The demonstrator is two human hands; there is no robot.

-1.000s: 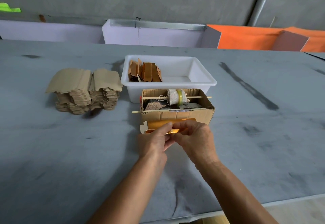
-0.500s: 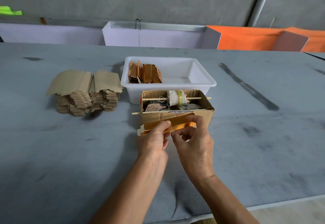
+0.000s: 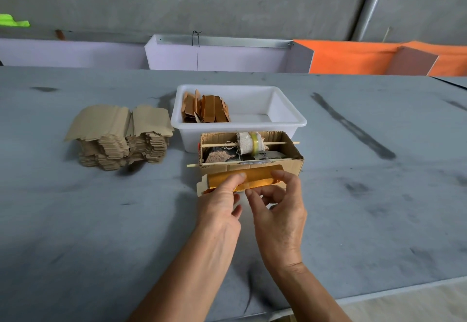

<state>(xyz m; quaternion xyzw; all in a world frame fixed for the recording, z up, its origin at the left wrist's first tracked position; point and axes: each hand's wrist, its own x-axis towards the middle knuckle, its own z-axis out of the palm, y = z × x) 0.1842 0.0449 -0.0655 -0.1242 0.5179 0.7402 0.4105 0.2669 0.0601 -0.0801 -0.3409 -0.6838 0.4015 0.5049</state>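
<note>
A small gold-foil card blank (image 3: 255,178) is held just in front of the open brown cardboard box (image 3: 293,167). My left hand (image 3: 219,205) pinches its left part, with the thumb pressed on the gold face. My right hand (image 3: 280,208) holds its right end, forefinger on the top edge and the other fingers curled under. The box holds a cloth-wrapped roll (image 3: 249,142) on a wooden skewer (image 3: 275,143) and some scraps. A second skewer (image 3: 194,165) sticks out of the box's left side.
A white plastic tub (image 3: 285,119) behind the box holds several folded brown pieces (image 3: 204,106) at its left end. A stack of flat tan card blanks (image 3: 121,137) lies to the left on the grey table (image 3: 75,220). The table's near edge runs at lower right.
Both hands lifted the gold blank slightly toward the box front. The folded blank has been spread, so more of its gold face shows, and my right forefinger now reaches over its right end.
</note>
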